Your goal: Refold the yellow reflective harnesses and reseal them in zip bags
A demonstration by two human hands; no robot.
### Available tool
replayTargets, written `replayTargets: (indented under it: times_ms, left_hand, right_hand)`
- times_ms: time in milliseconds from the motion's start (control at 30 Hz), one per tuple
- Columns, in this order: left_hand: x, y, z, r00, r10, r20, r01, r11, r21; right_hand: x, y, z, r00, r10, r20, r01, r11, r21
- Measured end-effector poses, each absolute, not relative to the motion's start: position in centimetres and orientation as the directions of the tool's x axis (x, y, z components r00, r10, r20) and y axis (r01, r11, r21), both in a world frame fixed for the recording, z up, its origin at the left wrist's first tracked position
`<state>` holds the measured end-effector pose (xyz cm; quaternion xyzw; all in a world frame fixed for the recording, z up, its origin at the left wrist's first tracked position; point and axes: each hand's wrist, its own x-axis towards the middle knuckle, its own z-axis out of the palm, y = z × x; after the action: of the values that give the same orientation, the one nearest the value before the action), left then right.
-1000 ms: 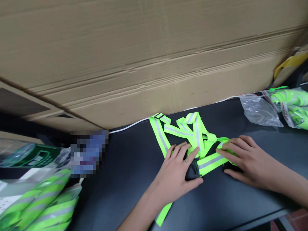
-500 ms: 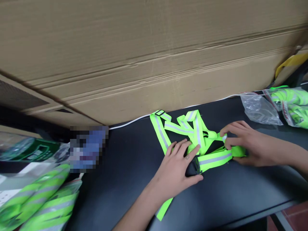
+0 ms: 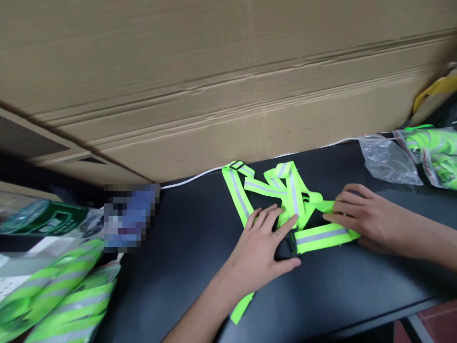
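Note:
A neon-green strap vest with grey reflective bands (image 3: 271, 188) lies tangled on the black table (image 3: 185, 267). My left hand (image 3: 262, 250) rests flat on its near left part, fingers spread, thumb beside a black buckle (image 3: 287, 247). My right hand (image 3: 360, 216) presses flat on the vest's right end, fingers stretched out and pointing left over a folded strap. One strap end (image 3: 243, 307) trails from under my left wrist toward the table's front edge.
Large cardboard boxes (image 3: 214, 81) wall off the back of the table, with a white cable (image 3: 193, 180) along their foot. An empty clear bag (image 3: 387, 159) and bagged green vests (image 3: 433, 152) lie at right. More bagged vests (image 3: 60, 300) are piled at left.
My right hand lifted and pinched the strap end half a second ago, and now lies flat on it again, slightly further left. My left hand has stayed put.

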<state>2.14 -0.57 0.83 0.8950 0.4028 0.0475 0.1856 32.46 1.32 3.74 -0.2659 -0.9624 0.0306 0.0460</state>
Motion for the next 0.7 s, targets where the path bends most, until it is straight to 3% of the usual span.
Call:
replayTargets:
  times_ms: [267,433,567,700]
  left_hand:
    - [2.2,-0.6,0.8,0.667,0.742,-0.059,0.703,-0.602,0.377]
    - [2.0,-0.6,0.7,0.663,0.747,-0.058,0.707,-0.599,0.376]
    - [2.1,-0.4,0.8,0.666,0.743,-0.063,0.704,-0.599,0.382]
    - [2.3,-0.3,0.8,0.664,0.746,-0.058,0.704,-0.596,0.387]
  right_hand:
    - [36.4,1.3,3.4,-0.577,0.814,0.062,0.756,0.562,-0.335]
    - [38.8,0.0,2.9,-0.329,0.927,-0.178,0.785,0.165,-0.597]
    - [38.4,-1.0,2.3,-0.125,0.956,-0.265,0.575,-0.148,-0.804]
    - [36.1,-1.6,1.1,0.127,0.976,-0.177,0.214,-0.201,-0.956]
